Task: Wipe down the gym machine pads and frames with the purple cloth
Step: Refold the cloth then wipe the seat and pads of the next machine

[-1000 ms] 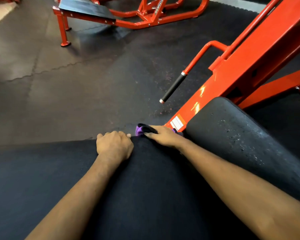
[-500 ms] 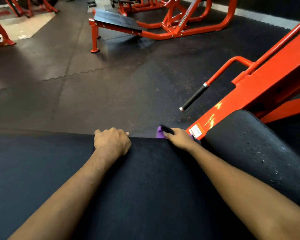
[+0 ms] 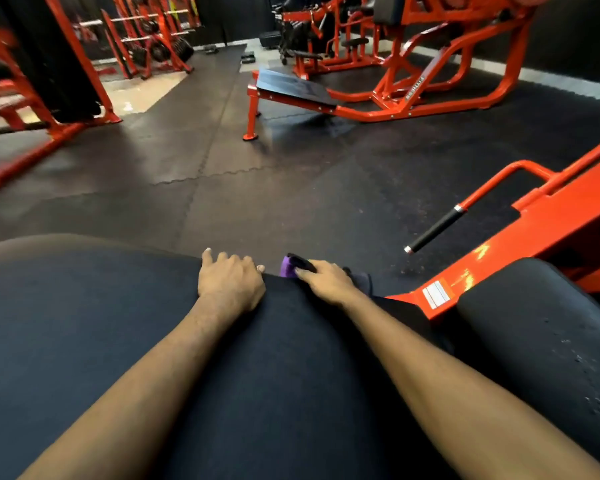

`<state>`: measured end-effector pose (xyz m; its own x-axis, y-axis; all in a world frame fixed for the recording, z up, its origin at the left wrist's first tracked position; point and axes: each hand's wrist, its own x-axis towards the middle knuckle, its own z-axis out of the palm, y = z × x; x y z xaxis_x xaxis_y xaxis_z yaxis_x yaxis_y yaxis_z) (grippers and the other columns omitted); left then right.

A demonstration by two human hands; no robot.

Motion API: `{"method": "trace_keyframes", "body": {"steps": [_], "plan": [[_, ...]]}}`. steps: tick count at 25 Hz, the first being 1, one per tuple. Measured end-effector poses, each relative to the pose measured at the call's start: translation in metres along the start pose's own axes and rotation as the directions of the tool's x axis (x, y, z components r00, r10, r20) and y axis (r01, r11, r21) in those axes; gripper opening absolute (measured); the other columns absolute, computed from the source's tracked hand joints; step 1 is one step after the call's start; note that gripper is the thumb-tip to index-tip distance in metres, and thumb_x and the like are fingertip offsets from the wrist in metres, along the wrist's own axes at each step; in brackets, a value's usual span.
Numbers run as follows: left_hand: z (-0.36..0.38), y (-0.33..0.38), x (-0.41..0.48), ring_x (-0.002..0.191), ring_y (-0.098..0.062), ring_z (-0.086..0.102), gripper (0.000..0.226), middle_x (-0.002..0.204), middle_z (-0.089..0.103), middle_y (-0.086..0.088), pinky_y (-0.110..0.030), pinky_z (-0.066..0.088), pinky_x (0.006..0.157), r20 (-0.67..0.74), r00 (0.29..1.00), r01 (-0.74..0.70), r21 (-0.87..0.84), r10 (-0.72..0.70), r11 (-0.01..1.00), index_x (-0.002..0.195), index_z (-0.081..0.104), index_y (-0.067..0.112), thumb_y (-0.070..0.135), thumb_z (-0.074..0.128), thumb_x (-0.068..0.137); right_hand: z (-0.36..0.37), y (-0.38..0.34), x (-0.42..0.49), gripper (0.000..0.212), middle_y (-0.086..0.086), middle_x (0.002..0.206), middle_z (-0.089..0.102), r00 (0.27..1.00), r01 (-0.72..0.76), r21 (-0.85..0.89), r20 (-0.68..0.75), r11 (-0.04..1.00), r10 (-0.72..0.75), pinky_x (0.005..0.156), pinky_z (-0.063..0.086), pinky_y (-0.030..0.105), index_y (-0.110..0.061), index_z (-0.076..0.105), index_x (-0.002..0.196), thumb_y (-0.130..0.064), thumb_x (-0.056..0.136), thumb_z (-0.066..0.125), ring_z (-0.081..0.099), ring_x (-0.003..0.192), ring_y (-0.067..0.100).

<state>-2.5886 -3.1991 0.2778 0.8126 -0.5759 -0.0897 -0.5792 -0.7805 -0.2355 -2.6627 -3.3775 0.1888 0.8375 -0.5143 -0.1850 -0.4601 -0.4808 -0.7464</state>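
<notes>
A wide black pad (image 3: 84,323) fills the lower view. My left hand (image 3: 231,280) grips its far edge, fingers curled over the rim. Just to its right, my right hand (image 3: 326,280) presses the purple cloth (image 3: 288,266) against the same far edge; the cloth is bunched and mostly hidden under the fingers. A second black pad (image 3: 534,334) lies at the right, beside the orange frame (image 3: 534,237) of this machine.
A black-gripped handle (image 3: 433,230) sticks out from the orange frame toward the floor. An orange bench with a black top (image 3: 291,86) stands ahead, with more orange machines (image 3: 430,46) behind and racks (image 3: 32,98) at the left. Dark rubber floor (image 3: 222,168) lies between.
The view has tilted upward, so more of the gym shows. Both hands stay on the pad's far edge; the right hand and cloth have shifted slightly along it.
</notes>
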Motion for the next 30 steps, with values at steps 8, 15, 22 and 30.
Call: {"method": "trace_keyframes", "body": {"steps": [8, 15, 22, 30], "plan": [[-0.02, -0.078, -0.021, 0.134, -0.027, 0.042, 0.049, 0.137, 0.054, -0.01, -0.05, 0.01, 0.122, -0.1, 0.991, 0.085, 0.014, -0.083, 0.996, 0.132, 0.053, 0.015, 0.04, 0.021, 0.105, 0.022, -0.056, -0.009, 0.032, 0.001, 0.119, 0.07, 1.0, 0.017, 0.076, 0.022, 0.997, -0.019, 0.101, 0.046, 0.04, -0.034, 0.069, 0.116, -0.051, 0.095, 0.051, 0.062, 0.117, 0.026], [-0.037, -0.144, -0.056, 0.141, -0.023, 0.032, 0.043, 0.144, 0.047, -0.007, -0.048, 0.013, 0.121, -0.225, 0.967, 0.12, 0.006, -0.116, 0.993, 0.133, 0.051, 0.02, 0.037, 0.022, 0.105, 0.049, -0.138, -0.018, 0.039, 0.006, 0.129, 0.067, 0.996, 0.091, 0.066, 0.018, 0.994, -0.092, 0.1, 0.044, 0.038, -0.032, 0.066, 0.127, -0.049, 0.098, 0.046, 0.058, 0.124, 0.03], [-0.055, -0.21, -0.098, 0.145, -0.024, 0.029, 0.047, 0.157, 0.034, -0.006, -0.052, 0.02, 0.118, -0.22, 0.954, 0.201, -0.031, -0.202, 0.979, 0.144, 0.042, 0.025, 0.042, 0.022, 0.105, 0.074, -0.215, -0.035, 0.033, 0.006, 0.123, 0.069, 0.984, 0.173, 0.124, 0.006, 0.977, -0.175, 0.1, 0.045, 0.039, -0.028, 0.067, 0.12, -0.044, 0.097, 0.05, 0.06, 0.119, 0.031], [-0.073, -0.248, -0.116, 0.13, -0.037, 0.043, 0.049, 0.145, 0.041, -0.014, -0.062, 0.039, 0.101, -0.072, 0.957, 0.273, -0.11, -0.281, 0.956, 0.148, 0.032, 0.036, 0.049, 0.021, 0.102, 0.093, -0.255, -0.048, 0.047, -0.005, 0.113, 0.072, 0.976, 0.214, 0.172, -0.078, 0.961, -0.204, 0.105, 0.045, 0.044, -0.038, 0.067, 0.108, -0.065, 0.077, 0.045, 0.063, 0.115, 0.026]]}}
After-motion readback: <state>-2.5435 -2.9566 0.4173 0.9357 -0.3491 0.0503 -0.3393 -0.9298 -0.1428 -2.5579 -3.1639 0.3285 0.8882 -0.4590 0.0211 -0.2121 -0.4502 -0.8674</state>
